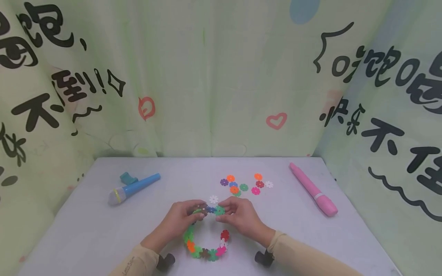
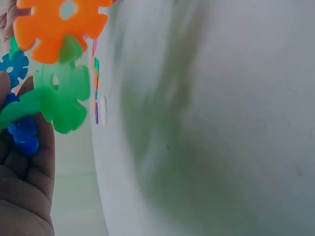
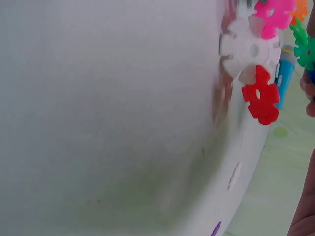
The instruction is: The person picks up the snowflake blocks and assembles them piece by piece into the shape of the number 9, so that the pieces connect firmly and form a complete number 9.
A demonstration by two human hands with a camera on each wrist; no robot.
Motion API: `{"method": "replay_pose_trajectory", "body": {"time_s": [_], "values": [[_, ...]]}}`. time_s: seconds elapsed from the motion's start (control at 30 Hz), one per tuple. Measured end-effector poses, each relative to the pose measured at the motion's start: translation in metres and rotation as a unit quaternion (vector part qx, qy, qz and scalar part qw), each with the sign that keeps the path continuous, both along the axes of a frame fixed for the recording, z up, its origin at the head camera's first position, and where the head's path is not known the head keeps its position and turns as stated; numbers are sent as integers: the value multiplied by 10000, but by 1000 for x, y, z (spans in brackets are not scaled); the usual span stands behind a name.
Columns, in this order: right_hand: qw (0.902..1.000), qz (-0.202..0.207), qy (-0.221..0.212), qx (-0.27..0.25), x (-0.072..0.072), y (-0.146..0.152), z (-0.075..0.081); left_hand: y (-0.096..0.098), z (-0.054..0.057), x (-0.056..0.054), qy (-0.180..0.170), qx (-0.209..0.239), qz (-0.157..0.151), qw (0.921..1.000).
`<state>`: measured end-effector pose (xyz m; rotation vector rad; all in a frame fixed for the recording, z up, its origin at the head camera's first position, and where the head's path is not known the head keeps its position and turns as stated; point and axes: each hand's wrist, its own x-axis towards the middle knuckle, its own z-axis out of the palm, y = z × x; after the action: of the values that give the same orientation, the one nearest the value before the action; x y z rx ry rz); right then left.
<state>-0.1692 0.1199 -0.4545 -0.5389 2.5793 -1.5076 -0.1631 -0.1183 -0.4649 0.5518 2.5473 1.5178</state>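
Observation:
A ring-shaped chain of slotted plastic flower discs (image 1: 191, 246) hangs between the two hands, with a gap at its right side. My left hand (image 1: 177, 219) grips the chain's upper left, around a brown disc (image 1: 202, 208) and green ones. With thumb and fingertips, my right hand (image 1: 244, 217) pinches a green disc (image 1: 219, 210) joined to blue discs at the top. The red disc (image 1: 225, 235) forms the chain's lower loose end, linked to a white disc (image 3: 246, 46). Close by in the left wrist view are an orange disc (image 2: 88, 22) and a light green disc (image 2: 69, 98).
Loose discs (image 1: 244, 187) in several colours lie beyond the hands, with a white one (image 1: 213, 199) nearest. On the left are a blue toy microphone (image 1: 141, 185) and a teal piece (image 1: 128, 178). A pink microphone (image 1: 312, 188) lies right. Printed curtains (image 1: 207, 76) enclose the table.

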Motion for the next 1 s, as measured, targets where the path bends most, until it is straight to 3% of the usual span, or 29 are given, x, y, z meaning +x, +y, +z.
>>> {"method": "replay_pose_trajectory", "body": {"time_s": [0.27, 0.47, 0.6, 0.7, 0.9, 1.0], "values": [[9995, 172, 156, 199, -3, 1, 3, 2, 0, -1, -55, -221, 233, 9995], [9973, 559, -91, 461, -8, 10, 1, 1, -1, 0, 39, -425, 335, 9985], [9914, 825, -113, 1012, -23, 22, -3, 0, 0, 2, -52, -511, 479, 9975], [9878, 759, -121, 1351, -36, 26, -8, -2, 0, 3, -128, -470, 542, 9973], [9834, 608, -161, 1704, -58, 16, -16, -7, -3, 3, -30, -385, 452, 9982], [9738, 678, 73, 2171, -66, 8, -21, -9, -5, 3, 30, -365, 387, 9986]]}}
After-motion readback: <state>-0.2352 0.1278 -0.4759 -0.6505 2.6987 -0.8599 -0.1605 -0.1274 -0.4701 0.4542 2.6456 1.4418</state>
